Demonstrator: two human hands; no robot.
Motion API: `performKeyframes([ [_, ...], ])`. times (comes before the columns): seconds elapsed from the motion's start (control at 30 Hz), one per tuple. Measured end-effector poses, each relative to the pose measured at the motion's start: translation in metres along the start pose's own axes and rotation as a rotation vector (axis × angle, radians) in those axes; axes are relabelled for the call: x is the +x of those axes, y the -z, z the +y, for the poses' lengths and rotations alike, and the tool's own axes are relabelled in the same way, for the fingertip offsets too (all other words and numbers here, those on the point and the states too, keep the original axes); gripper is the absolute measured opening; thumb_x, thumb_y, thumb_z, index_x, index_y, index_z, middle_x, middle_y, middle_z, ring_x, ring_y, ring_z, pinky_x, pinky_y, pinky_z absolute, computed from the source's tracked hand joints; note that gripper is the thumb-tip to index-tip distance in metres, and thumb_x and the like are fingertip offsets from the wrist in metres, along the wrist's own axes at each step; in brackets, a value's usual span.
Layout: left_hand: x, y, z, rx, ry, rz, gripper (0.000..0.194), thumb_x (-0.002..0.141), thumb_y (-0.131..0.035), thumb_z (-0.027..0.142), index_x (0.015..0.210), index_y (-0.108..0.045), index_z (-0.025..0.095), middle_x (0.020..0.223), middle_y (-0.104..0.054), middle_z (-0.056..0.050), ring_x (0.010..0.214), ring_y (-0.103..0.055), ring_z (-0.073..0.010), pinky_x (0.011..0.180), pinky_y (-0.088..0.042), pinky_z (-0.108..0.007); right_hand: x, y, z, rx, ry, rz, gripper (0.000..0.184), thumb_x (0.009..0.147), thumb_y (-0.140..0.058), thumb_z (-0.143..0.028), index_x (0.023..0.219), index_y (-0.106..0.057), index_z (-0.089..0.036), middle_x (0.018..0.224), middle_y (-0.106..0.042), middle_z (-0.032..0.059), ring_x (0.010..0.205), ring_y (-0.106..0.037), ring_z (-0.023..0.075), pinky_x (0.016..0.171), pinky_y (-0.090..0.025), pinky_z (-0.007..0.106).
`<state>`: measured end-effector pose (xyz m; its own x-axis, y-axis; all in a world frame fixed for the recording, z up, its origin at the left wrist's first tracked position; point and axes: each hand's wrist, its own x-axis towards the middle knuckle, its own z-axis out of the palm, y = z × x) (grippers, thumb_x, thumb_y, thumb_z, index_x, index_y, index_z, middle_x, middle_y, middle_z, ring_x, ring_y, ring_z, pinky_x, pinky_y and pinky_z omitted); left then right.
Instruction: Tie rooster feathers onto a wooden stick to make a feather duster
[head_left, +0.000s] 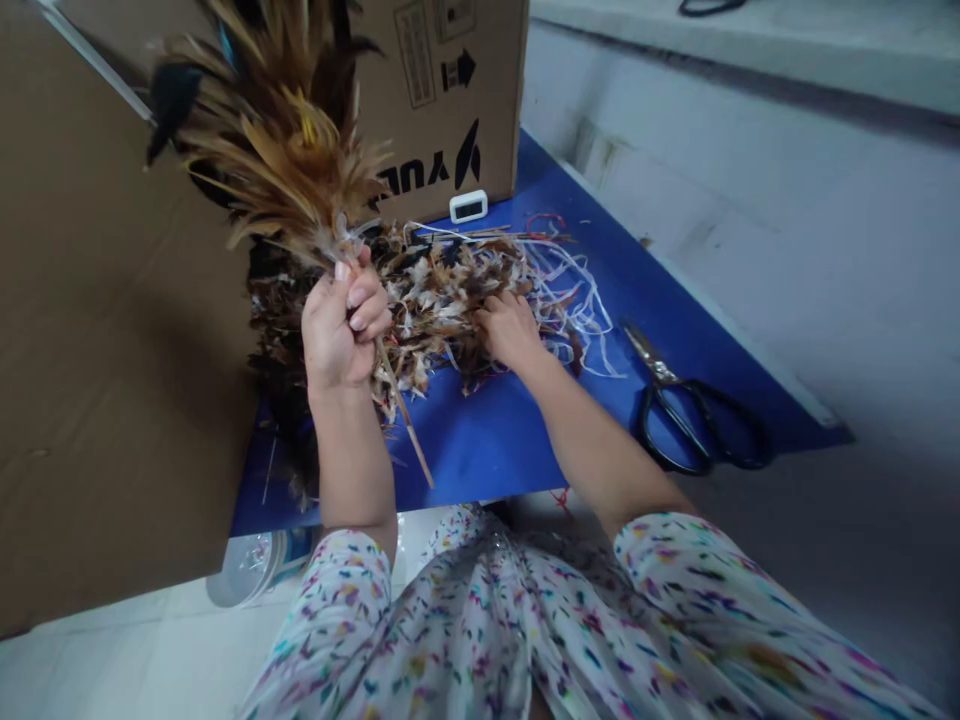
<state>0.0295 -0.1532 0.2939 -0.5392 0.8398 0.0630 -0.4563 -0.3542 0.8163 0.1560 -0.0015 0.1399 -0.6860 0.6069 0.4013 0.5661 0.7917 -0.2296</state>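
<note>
My left hand (345, 320) is wrapped round the thin stick of a feather duster (292, 150), just under its brown, tan and black feathers. The duster's head points up and away, while the bare stick end slants down toward the table's near edge. Loose feathers (427, 295) in brown and white lie in a long heap on the blue tabletop (480, 430). Into the right part of this heap reaches my right hand (510, 325), its fingers bent together on some feathers and their tips partly hidden. White and reddish strings (574, 290) trail beside it.
Black-handled scissors (686, 420) lie at the table's right side. A small white device with a dark screen (469, 207) stands before a cardboard box (450, 120) at the back. Another large cardboard panel (112, 350) borders the left. A bucket (251, 570) is below the table.
</note>
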Motion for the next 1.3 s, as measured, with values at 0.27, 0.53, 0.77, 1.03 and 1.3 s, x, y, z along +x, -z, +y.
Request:
performKeyframes([
  [0.27,-0.007,-0.005,0.006,0.044,-0.027,0.034,0.025,0.099,-0.042,0.025,0.081,-0.058,0.017,0.051,-0.034,0.008,0.033,-0.024,-0.0013,0.03,-0.019,-0.01,0.011,-0.001,0.019,0.522,-0.338,0.19,0.017,0.086,-0.055,-0.023,0.093,-0.069,-0.015,0.084,-0.069,0.0074,0.081,-0.063,0.0211,0.077,-0.046,0.033],
  [0.53,-0.008,-0.006,0.006,0.052,-0.045,0.032,0.027,0.097,-0.045,0.024,0.076,-0.059,0.017,0.052,-0.033,0.007,0.034,-0.023,-0.0016,0.031,-0.019,-0.012,0.004,0.018,0.023,0.155,-0.255,0.249,0.033,0.086,-0.042,-0.01,0.105,-0.068,-0.016,0.108,-0.062,0.0139,0.11,-0.051,0.0303,0.097,-0.038,0.049],
  [0.77,-0.011,-0.008,0.008,0.058,-0.039,0.038,0.025,0.095,-0.05,0.026,0.073,-0.06,0.018,0.053,-0.032,0.006,0.035,-0.021,-0.0021,0.032,-0.017,-0.015,0.0,-0.001,0.003,0.029,-0.021,-0.003,0.043,0.085,-0.045,-0.012,0.124,-0.063,-0.018,0.121,-0.063,0.0137,0.114,-0.047,0.0319,0.093,-0.036,0.046],
  [1.03,-0.01,-0.001,0.004,0.051,-0.051,-0.035,0.019,0.094,-0.054,0.028,0.081,-0.062,0.017,0.055,-0.036,0.006,0.037,-0.026,-0.0015,0.034,-0.019,-0.014,0.007,-0.013,0.016,0.138,-0.16,-0.025,0.03,0.086,-0.048,-0.02,0.097,-0.074,-0.012,0.099,-0.072,0.0138,0.101,-0.06,0.0282,0.09,-0.042,0.04],
  [1.3,-0.012,-0.001,0.004,-0.01,-0.048,-0.067,0.019,0.095,-0.051,0.027,0.082,-0.063,0.018,0.054,-0.038,0.006,0.035,-0.029,-0.0011,0.034,-0.019,-0.015,0.0,0.008,0.019,0.121,-0.1,-0.063,0.039,0.076,-0.051,-0.008,0.105,-0.074,-0.019,0.108,-0.071,0.0104,0.11,-0.057,0.0311,0.093,-0.042,0.043],
])
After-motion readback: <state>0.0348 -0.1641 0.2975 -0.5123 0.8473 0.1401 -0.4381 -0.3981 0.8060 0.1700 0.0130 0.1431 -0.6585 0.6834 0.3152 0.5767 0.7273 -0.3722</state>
